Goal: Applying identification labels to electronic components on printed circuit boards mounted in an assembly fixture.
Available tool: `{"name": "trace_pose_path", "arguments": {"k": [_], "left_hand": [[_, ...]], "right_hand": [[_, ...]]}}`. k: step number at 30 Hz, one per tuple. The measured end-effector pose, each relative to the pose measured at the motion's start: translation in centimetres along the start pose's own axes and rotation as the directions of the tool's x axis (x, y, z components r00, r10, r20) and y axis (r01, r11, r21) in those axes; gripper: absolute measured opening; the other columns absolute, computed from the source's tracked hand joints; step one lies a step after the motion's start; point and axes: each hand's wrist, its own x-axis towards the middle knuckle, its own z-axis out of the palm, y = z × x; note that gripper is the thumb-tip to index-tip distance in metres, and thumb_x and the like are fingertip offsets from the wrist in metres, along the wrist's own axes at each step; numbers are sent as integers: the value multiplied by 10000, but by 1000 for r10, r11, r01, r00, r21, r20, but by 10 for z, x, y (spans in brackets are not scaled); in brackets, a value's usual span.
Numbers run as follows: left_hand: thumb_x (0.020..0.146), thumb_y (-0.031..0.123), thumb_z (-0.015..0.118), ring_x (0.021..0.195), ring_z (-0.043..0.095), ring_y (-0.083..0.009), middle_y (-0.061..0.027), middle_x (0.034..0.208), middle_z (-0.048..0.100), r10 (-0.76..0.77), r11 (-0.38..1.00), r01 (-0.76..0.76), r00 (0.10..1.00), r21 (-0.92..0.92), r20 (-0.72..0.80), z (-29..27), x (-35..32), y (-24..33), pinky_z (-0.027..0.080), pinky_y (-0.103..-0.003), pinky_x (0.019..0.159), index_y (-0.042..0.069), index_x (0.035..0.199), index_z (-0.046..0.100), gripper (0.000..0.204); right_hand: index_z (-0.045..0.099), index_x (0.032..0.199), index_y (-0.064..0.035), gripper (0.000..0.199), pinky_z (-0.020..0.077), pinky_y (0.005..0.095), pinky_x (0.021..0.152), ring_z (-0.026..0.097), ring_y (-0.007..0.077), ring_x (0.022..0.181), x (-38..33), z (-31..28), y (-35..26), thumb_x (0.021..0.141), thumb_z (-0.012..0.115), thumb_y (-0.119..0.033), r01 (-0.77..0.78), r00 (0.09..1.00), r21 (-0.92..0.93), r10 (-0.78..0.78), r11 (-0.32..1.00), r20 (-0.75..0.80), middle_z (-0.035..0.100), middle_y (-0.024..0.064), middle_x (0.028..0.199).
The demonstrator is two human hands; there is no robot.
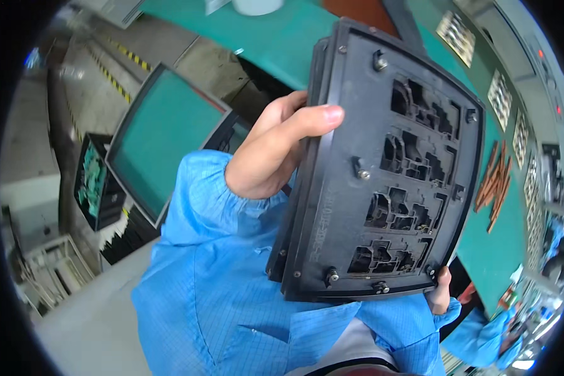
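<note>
A stack of black slotted pallets (pixel 351 207), at least two layers thick, is held up tilted in front of my chest. The top one has four-sided cutouts in a row and small metal screws with clips around its border. My left hand (pixel 276 141) grips the stack's left edge, thumb over the top face and fingers wrapped behind, partly hidden. At the lower right corner, my right hand (pixel 442 294) holds the other side; most of its fingers are behind the stack.
A green-covered workbench (pixel 263 47) runs behind the stack, with brown strips (pixel 496 185) and a panel of small metallic parts (pixel 455 37). Left are a green-topped surface (pixel 163 144) and a black crate (pixel 109 203) of green pieces. Another person's blue sleeve (pixel 479 341) shows lower right.
</note>
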Motion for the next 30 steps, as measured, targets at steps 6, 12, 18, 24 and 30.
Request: {"name": "trace_pose_path", "arguments": {"k": [6,12,18,24,30], "left_hand": [[886,354,553,923,649,-216,-128,1074,664,151,942,-250,910,-223,-385,-111,-72,-1,525,-350,836,11,1175,591,450],[885,362,519,943,622,-249,-135,1129,607,626,772,-436,395,462,-673,-287,-170,29,506,-379,872,33,1196,573,456],[931,345,427,1042,572,-286,-167,1214,528,892,452,-1,-10,892,-452,-424,-206,57,476,-415,923,25,1245,533,461],[983,333,480,1137,525,-323,-225,1285,533,692,503,454,300,736,-657,-530,-187,65,426,-399,1006,-37,1347,455,519],[964,397,466,1142,517,-362,-250,1268,537,723,342,725,203,598,-660,-613,-147,83,419,-419,1001,-46,1317,471,567]], "right_hand": [[220,1489,-2,824,344,358,1045,446,233,1212,85,118,-37,870,613,-377,217,959,-225,-165,950,228,410,115,1406],[344,1422,-5,859,289,366,1124,368,292,1340,224,317,-33,810,717,-478,734,500,-181,-342,654,796,391,217,1421],[327,1443,4,1060,270,405,1143,317,343,1387,281,466,-39,751,557,-764,586,446,-455,202,671,872,308,245,1496],[548,1162,-5,501,454,496,881,570,397,1010,253,415,-79,851,630,-390,964,262,-228,-339,137,904,577,219,1048],[648,1067,-33,322,513,355,796,644,278,922,198,120,-163,816,712,-222,332,421,-941,-882,-65,210,664,138,1008]]}}
